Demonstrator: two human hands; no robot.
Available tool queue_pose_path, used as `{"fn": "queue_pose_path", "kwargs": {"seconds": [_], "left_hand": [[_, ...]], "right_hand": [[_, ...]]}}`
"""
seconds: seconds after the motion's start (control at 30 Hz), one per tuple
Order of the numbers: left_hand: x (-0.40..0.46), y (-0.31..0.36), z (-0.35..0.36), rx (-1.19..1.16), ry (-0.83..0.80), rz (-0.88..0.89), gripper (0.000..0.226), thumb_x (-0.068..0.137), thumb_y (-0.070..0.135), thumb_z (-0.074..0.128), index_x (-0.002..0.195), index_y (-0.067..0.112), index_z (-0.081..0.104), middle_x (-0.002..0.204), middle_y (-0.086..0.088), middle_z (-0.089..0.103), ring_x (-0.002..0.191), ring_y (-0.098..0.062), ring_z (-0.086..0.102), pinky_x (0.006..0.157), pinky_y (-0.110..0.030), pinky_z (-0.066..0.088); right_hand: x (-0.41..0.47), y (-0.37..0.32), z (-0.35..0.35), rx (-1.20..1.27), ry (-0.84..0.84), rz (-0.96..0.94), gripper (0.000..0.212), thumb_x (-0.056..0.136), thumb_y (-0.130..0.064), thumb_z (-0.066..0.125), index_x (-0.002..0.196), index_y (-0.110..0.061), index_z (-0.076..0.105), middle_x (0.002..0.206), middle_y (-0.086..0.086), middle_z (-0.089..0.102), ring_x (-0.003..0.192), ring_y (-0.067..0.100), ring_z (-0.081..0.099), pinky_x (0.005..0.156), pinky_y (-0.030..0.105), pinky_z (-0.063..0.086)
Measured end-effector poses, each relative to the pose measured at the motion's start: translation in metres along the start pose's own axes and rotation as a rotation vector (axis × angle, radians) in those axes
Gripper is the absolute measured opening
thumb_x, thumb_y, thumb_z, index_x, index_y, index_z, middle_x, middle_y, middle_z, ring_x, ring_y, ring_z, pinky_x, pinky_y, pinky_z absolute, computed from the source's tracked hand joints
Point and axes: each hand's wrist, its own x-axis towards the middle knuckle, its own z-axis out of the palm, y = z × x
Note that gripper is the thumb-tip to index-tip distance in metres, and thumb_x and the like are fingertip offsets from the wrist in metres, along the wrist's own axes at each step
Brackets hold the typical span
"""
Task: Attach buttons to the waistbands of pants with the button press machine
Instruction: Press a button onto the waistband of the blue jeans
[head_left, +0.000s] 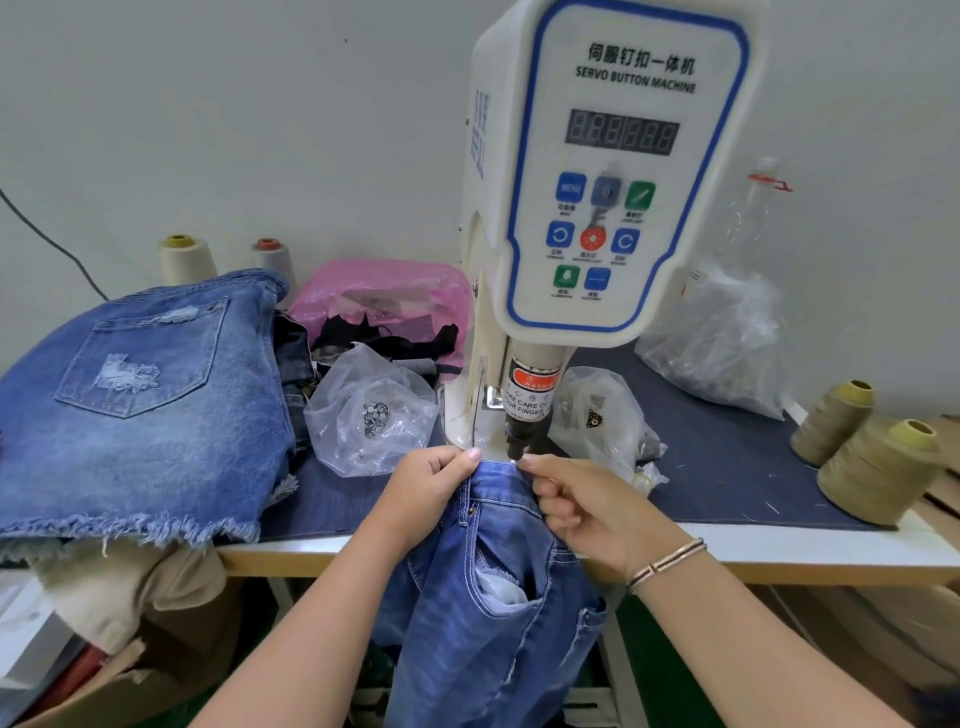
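Clear plastic bag (370, 410) on bench (779, 499), left of button press machine (597, 171): small cluster of metal buttons inside. Second clear bag (602, 410) right of the press head holds small metal parts, type unclear. Pink bag (379, 291) behind: dark fabric scraps. Large crumpled clear bag (722, 338) far right, contents unreadable.

Pants (493, 597), blue denim, hang over bench front edge; long axis runs near-vertical, waistband (498, 470) up at the press punch (519, 441), legs down toward floor. Left hand (426, 493) grip curled, pinching waistband's left side. Right hand (576, 499) grip curled, thumb and forefinger pinching waistband's right side just under the punch. Waistband stretched between both hands.

Stack of denim shorts (145, 405) on bench left. Thread cones (872, 457) on right.
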Motion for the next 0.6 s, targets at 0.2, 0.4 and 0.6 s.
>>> {"fn": "queue_pose_path", "kwargs": {"seconds": [0.2, 0.4, 0.6], "left_hand": [[0.0001, -0.0002, 0.0005, 0.0, 0.002, -0.004, 0.048, 0.098, 0.031, 0.053, 0.064, -0.001, 0.048, 0.063, -0.007, 0.047, 0.062, -0.016, 0.043, 0.066, -0.032, 0.037], [-0.0005, 0.0003, -0.0001, -0.005, -0.004, -0.01, 0.048, 0.098, 0.032, 0.054, 0.061, 0.004, 0.043, 0.062, -0.007, 0.039, 0.061, -0.017, 0.036, 0.063, -0.032, 0.032], [-0.0014, 0.002, -0.0011, 0.01, -0.006, -0.011, 0.045, 0.097, 0.032, 0.054, 0.058, 0.015, 0.04, 0.059, -0.004, 0.033, 0.058, -0.017, 0.03, 0.059, -0.03, 0.027]], "right_hand": [[0.0011, 0.0048, 0.0029, 0.128, -0.112, 0.033, 0.014, 0.07, -0.014, 0.066, 0.07, -0.015, 0.052, 0.046, -0.007, 0.036, 0.033, 0.003, 0.028, 0.03, 0.013, 0.02], [0.0011, 0.0086, 0.0032, 0.258, -0.146, 0.07, 0.008, 0.072, -0.014, 0.065, 0.077, -0.01, 0.059, 0.049, -0.006, 0.036, 0.033, 0.003, 0.029, 0.031, 0.013, 0.02], [-0.0078, 0.0066, 0.0062, 0.423, -0.154, 0.111, 0.005, 0.072, -0.006, 0.063, 0.077, -0.008, 0.06, 0.046, -0.006, 0.036, 0.031, 0.004, 0.031, 0.029, 0.013, 0.024]]}}
